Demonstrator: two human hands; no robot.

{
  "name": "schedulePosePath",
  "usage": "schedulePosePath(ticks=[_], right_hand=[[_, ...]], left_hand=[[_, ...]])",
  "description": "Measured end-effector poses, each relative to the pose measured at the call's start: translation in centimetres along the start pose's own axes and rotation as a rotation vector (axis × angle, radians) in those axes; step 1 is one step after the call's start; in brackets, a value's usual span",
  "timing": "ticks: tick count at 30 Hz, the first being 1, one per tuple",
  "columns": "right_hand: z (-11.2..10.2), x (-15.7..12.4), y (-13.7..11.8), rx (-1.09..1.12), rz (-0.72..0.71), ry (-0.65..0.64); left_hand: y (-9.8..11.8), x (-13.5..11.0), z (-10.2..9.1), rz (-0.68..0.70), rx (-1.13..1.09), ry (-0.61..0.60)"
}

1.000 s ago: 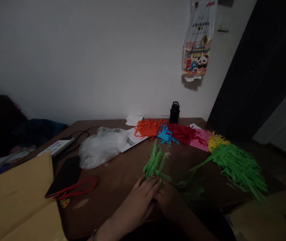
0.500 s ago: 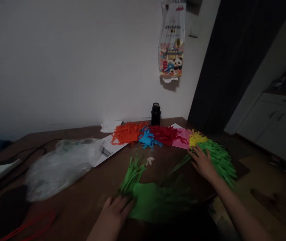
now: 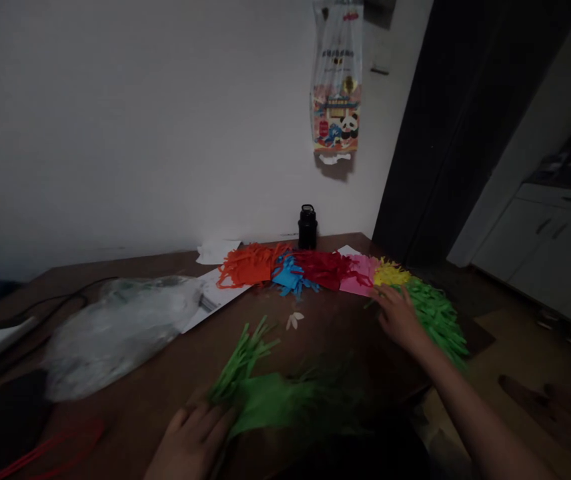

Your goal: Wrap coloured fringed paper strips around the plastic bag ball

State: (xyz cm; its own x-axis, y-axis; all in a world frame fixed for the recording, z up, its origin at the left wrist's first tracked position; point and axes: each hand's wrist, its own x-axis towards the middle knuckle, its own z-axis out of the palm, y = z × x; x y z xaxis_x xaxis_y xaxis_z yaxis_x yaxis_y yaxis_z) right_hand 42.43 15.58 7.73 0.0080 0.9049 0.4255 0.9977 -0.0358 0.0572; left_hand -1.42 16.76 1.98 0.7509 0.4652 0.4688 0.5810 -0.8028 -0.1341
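Note:
My left hand (image 3: 193, 430) is closed on the edge of a green fringed sheet (image 3: 265, 400), low at the front of the table. Loose green strips fan out beyond its fingers, and the sheet's right end fades into blur and shadow. At the right side of the table my right hand (image 3: 398, 317) lies with fingers apart over the near edge of a green fringe pile (image 3: 438, 317). Its fingertips reach close to a yellow fringe bundle (image 3: 390, 272) and a pink piece (image 3: 358, 275).
Dark red (image 3: 321, 269), blue (image 3: 293, 275) and orange fringe bundles (image 3: 248, 265) line the table's back. Behind stands a black bottle (image 3: 307, 228). A clear plastic bag (image 3: 120, 333) lies left, near a red cord (image 3: 73, 443). Small pale pieces (image 3: 294, 321) sit mid-table.
My left hand has shifted left and toward me with the green fringed sheet. The green strips that trailed from beneath my right hand barely show now; that hand stays near the pile.

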Motion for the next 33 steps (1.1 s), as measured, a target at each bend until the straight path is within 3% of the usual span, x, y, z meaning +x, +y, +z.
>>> schedulePosePath(ticks=[3,5,7,10,13,16,19,24,26,29,31,33], right_hand=[[-2.8,-2.4,-8.2,0.352,-0.341,0.026],[-3.5,-4.4,-13.3,0.496,-0.532,0.029],[-2.8,-6.4,-16.9,0.567,-0.612,0.084],[0.3,-8.4,-19.4,0.599,-0.714,0.0],[2.7,-9.0,-18.8,0.515,-0.571,-0.15],[3.6,-8.7,-16.4,0.432,-0.451,-0.25],[4.4,-8.5,-12.4,0.353,-0.395,-0.187],[7.0,-8.4,-3.1,0.166,-0.372,-0.121],[7.3,-8.3,-0.6,0.114,-0.278,-0.088],[5.8,-7.9,-1.6,0.144,-0.146,0.06],[4.0,-7.4,-5.5,0.258,-0.196,0.104],[2.5,-6.5,-10.4,0.356,-0.354,0.076]], left_hand=[[1.7,1.6,-1.0,-0.087,-0.008,-0.082],[2.8,2.9,-1.5,-0.166,-0.003,-0.168],[3.4,4.1,-1.9,-0.251,0.008,-0.252],[3.4,5.5,-2.7,-0.363,0.04,-0.339],[2.8,6.4,-3.2,-0.465,0.062,-0.405],[2.4,6.8,-3.2,-0.516,0.06,-0.445],[2.3,6.8,-2.9,-0.523,0.056,-0.465],[2.7,6.7,-2.3,-0.505,0.047,-0.485],[3.1,6.7,-2.2,-0.497,0.046,-0.486],[3.9,6.9,-1.9,-0.454,0.042,-0.461],[4.6,6.9,-1.7,-0.418,0.035,-0.431],[5.2,6.8,-1.3,-0.384,0.016,-0.39]])
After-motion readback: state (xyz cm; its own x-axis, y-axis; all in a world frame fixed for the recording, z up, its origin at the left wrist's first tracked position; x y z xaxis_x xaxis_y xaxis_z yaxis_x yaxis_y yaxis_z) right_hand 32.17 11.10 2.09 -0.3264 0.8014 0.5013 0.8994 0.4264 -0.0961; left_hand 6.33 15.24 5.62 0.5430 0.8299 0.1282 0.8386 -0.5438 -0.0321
